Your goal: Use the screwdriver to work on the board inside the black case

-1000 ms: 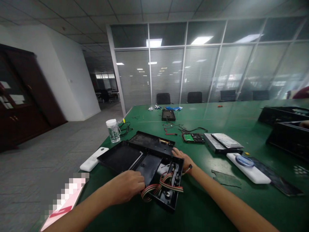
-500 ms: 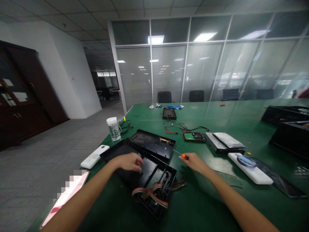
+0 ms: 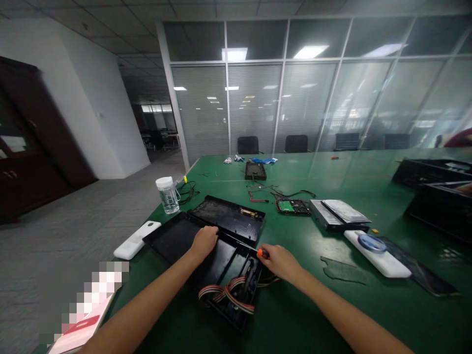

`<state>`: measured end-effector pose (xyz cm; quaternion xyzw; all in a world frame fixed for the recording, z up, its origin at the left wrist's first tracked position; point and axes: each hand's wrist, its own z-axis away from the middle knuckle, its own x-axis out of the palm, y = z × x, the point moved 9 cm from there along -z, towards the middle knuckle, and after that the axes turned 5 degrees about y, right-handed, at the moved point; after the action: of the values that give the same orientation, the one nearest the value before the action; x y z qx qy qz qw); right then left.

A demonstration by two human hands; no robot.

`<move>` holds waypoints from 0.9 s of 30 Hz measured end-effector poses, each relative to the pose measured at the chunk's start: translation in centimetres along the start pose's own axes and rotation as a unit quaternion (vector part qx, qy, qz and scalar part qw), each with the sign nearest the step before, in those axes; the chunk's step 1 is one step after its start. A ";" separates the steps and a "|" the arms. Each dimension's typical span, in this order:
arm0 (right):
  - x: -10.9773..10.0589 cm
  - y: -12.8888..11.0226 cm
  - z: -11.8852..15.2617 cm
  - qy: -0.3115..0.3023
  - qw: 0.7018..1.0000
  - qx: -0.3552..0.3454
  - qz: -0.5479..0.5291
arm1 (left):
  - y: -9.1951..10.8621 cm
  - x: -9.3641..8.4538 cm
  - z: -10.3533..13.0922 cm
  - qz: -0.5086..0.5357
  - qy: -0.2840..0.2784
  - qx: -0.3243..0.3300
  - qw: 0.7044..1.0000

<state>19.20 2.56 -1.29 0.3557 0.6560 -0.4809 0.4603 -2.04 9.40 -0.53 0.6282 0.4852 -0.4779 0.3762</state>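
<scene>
My right hand (image 3: 279,260) is closed on a screwdriver (image 3: 263,253) with an orange and black handle. Its thin shaft points left along the far wall of an open black case (image 3: 169,236). At that same wall, my left hand (image 3: 205,242) has its fingers curled over the rim; the fingertips are partly hidden. Striped ribbon cables (image 3: 226,294) spill from the case's near right end. Just behind lies a second black panel (image 3: 221,215), shallow like a lid, with a brass-coloured strip near its right end.
A water bottle (image 3: 168,195) and a white power bank (image 3: 137,240) stand left. Further right are a green circuit board (image 3: 291,206), a metal drive (image 3: 341,215), another white device (image 3: 379,255) and a clear plastic sheet (image 3: 342,270). Large black housings (image 3: 438,211) occupy the far right.
My left hand has moved up and right from over the case to its far wall. My right hand has brought the screwdriver left, from beside the lid to the case.
</scene>
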 end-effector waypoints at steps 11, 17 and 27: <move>0.3 0.2 -0.1 0.003 1.000 -0.009 0.012 | -1.5 1.2 -0.2 0.043 -0.035 -0.051 0.997; 0.4 0.3 -0.2 0.002 1.000 -0.007 0.008 | -1.7 1.2 -0.3 0.046 -0.025 -0.063 0.997; 0.4 1.0 -0.4 0.018 0.998 0.014 -0.050 | -2.2 0.5 0.1 0.030 -0.017 -0.073 0.997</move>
<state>19.89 3.19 -1.91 0.3371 0.6743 -0.5062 0.4189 -4.19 10.02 -1.01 0.6049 0.4934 -0.4408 0.4432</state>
